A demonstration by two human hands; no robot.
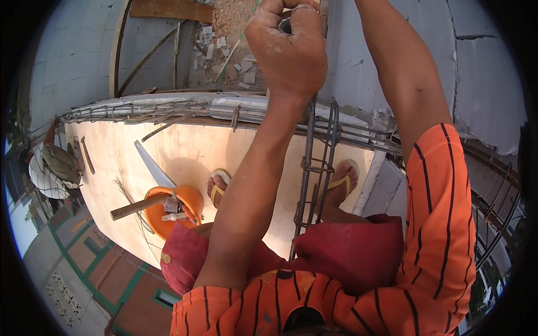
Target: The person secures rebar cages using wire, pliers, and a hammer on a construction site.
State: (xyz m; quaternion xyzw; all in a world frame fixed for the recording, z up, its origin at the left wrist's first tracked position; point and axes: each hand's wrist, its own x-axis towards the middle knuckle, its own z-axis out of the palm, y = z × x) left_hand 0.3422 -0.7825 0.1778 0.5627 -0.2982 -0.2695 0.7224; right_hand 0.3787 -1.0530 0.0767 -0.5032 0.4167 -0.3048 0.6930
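Note:
My left hand (291,56) is raised at the top centre, its fingers closed in a fist. The rounded end of a grey rod-like thing (286,26) shows within the curled fingers; the rest of it is hidden. My right arm (400,61) reaches up past the upper edge, so the right hand is out of the picture. Below my left wrist, an upright cage of steel reinforcing bars (311,162) rises between my legs. My feet, in yellow-strapped flip-flops (343,182), stand on pale plywood (252,162) on either side of it.
An orange bucket (193,197) holds a wooden-handled hammer (140,206); a handsaw (152,162) leans there. Horizontal bars (168,115) run along the plywood's far edge, with rubble (230,61) beyond. Another person (53,171) crouches at far left. A grey block wall (482,84) stands right.

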